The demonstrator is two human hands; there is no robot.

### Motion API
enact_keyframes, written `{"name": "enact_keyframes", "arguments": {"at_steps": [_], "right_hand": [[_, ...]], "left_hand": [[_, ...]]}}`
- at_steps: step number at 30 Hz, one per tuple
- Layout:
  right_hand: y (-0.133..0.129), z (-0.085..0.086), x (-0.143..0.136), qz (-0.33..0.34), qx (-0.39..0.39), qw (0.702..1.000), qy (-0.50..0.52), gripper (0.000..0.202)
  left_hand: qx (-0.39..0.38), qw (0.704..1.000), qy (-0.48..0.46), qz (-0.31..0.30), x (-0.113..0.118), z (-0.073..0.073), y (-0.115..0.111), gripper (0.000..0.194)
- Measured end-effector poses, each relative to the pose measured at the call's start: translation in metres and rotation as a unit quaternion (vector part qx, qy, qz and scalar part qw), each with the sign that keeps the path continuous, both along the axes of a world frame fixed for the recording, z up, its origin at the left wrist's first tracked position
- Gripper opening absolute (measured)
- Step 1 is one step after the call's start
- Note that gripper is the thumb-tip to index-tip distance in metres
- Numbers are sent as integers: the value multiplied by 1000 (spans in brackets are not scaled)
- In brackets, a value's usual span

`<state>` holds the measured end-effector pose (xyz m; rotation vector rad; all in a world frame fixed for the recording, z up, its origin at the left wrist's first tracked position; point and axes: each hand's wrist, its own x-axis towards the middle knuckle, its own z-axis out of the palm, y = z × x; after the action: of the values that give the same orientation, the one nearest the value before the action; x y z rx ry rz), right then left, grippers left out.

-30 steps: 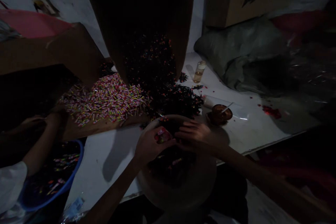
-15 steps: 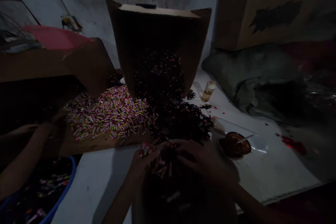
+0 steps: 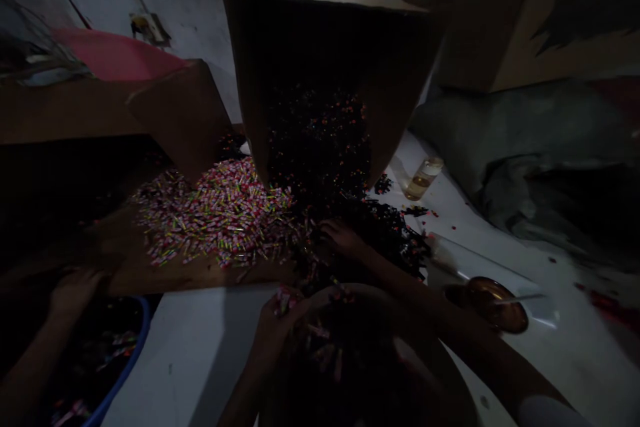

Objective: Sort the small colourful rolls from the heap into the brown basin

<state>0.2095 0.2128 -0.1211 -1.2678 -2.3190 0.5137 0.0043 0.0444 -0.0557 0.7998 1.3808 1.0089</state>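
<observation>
My left hand point(image 3: 280, 320) is closed around a bunch of small pink-patterned tubes point(image 3: 287, 299) at the left rim of a dark round tub point(image 3: 367, 290). Stretched forward beyond the tub, my right hand point(image 3: 345, 240) is at the edge of a heap of small black pieces with red-orange bits point(image 3: 385, 227). Its fingers look apart, though the tips fade into the dark. To its left spreads a large heap of pink, white and yellow-green tubes point(image 3: 225, 207). A few loose tubes point(image 3: 325, 350) lie within the tub, whose depth is too dark to read.
A tipped cardboard box point(image 3: 245, 80) spills the black pieces. At right are a glass jar of amber liquid point(image 3: 423, 179) and a brown bowl point(image 3: 520, 320) with a stick. Another person's hand point(image 3: 75, 290) is at left above a blue-rimmed basin point(image 3: 143, 330).
My right hand has left the tub and reached forward to the heaps. My left hand stays at the rim with its tubes. The other person's hand has come down toward the basin.
</observation>
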Motion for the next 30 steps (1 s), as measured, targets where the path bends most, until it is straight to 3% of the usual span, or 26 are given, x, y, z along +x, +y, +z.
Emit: {"name": "enact_keyframes", "arguments": {"at_steps": [5, 8, 10, 12, 14, 22, 25, 30], "right_hand": [[-22, 28, 11, -76, -20, 990, 118, 28], [-58, 59, 17, -45, -56, 981, 180, 33], [-87, 81, 20, -14, -129, 957, 260, 39], [-114, 100, 21, -16, -191, 938, 289, 35], [-135, 114, 23, -21, -203, 934, 292, 30], [-172, 135, 37, 9, -117, 967, 225, 25], [-181, 142, 45, 11, -77, 979, 188, 22], [-191, 152, 55, 28, -56, 991, 122, 25]], "left_hand": [[20, 997, -3, -68, 13, 14, 6, 42], [51, 989, 35, -135, 16, 21, 12, 36], [90, 976, 82, -179, 16, 25, 15, 30], [126, 959, 122, -225, 16, 31, 18, 26], [146, 938, 153, -275, 17, 40, 18, 24], [184, 856, 244, -416, 31, 81, 12, 9], [196, 834, 265, -443, 34, 86, 13, 6], [225, 821, 278, -445, 36, 86, 14, 6]]}}
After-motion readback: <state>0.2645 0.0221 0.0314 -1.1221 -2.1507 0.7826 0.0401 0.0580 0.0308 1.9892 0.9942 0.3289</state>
